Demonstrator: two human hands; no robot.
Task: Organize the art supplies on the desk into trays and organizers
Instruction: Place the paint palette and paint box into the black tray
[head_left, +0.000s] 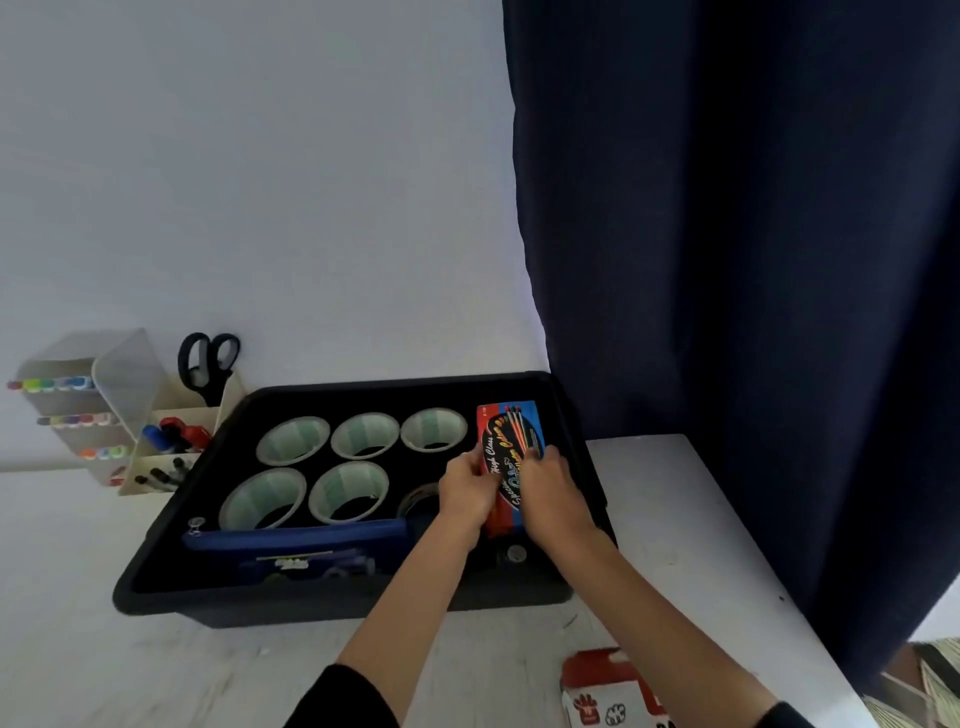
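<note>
Both my hands are clamped on the paint box (511, 447), a red and blue pack printed with brushes, right of the frame's centre. My left hand (465, 491) grips its left edge and my right hand (550, 493) curls over its right edge, so the box sits between them with its far end sticking out past my fingers. It is inside the right end of the black tray (332, 605), just beside the tape rolls (365, 435) that fill the tray's middle. A blue pencil case (296, 538) lies along the tray's near side. The white organizer (130, 415) with scissors (208, 364) stands on the surface (78, 649) at left
</note>
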